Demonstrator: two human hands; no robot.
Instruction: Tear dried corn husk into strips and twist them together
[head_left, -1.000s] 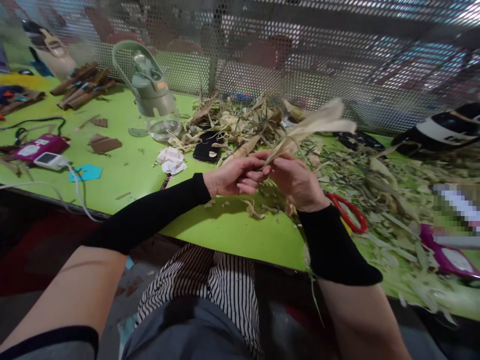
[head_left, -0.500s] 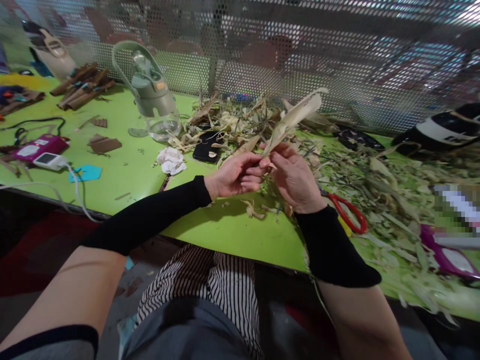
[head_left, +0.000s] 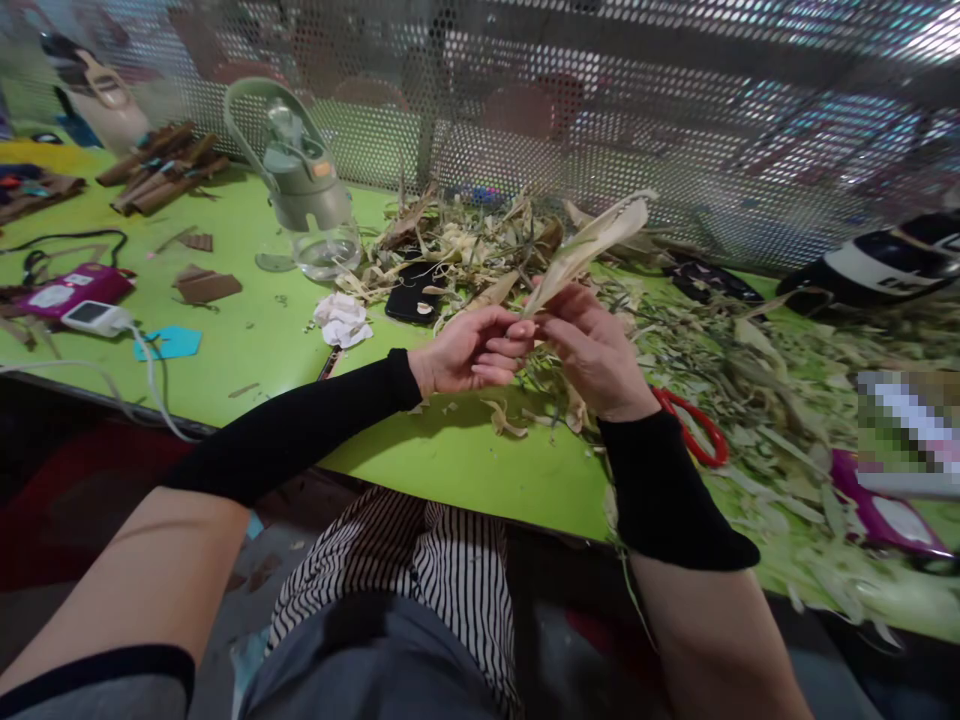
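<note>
A pale dried corn husk [head_left: 596, 240] slants up to the right from between my hands, its frayed wide end at the top. My left hand [head_left: 480, 350] pinches its lower tip between thumb and fingers, the other fingers curled. Close beside it, my right hand [head_left: 596, 345] has its fingers bent around the lower part of the husk; some of its fingertips are hidden behind the husk. Both hands are just above the green table [head_left: 450, 450]. Red-handled scissors [head_left: 701, 430] lie partly covered by my right forearm. Husk scraps [head_left: 506, 418] lie below my hands.
A heap of shredded husk [head_left: 480, 240] spreads behind and to the right. A black phone [head_left: 416, 292], a crumpled tissue [head_left: 343, 320] and a green-lidded bottle [head_left: 307, 190] stand or lie left of centre. A perforated metal screen [head_left: 510, 110] closes the back; a black bottle [head_left: 877, 265] lies right.
My right hand has turned and shifted slightly to the right, and the husk leans a little lower. My left hand keeps its pinch in nearly the same place.
</note>
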